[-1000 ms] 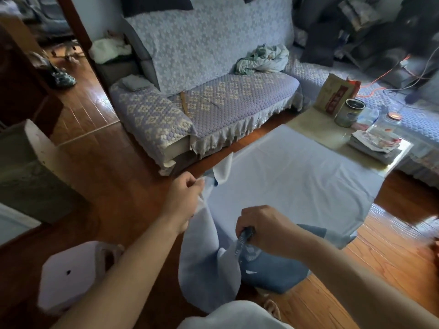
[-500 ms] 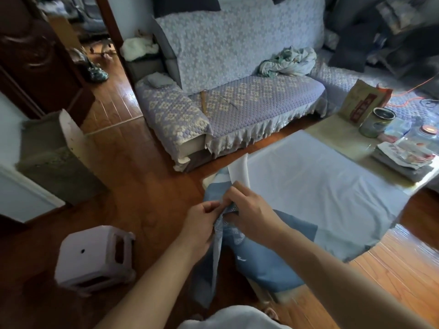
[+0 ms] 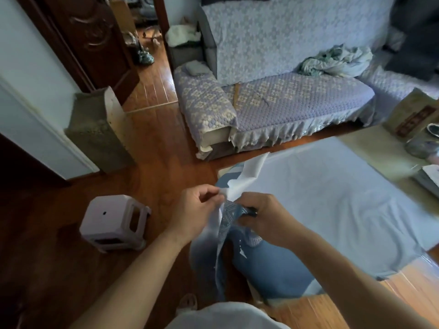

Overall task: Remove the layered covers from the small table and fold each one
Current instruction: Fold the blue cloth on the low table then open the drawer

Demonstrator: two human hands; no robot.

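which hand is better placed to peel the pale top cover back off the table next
Probably the left hand: it already pinches the pale blue top cover at its lifted corner. The right hand grips the darker patterned blue cover underneath.

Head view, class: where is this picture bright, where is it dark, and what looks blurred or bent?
Head view: daylight glares on the wooden floor at lower right; the left floor and doorway lie dark; the stool and right-edge tin are smeared; the wide lens bows the wall edges; the left hand and right hand stay fairly sharp.
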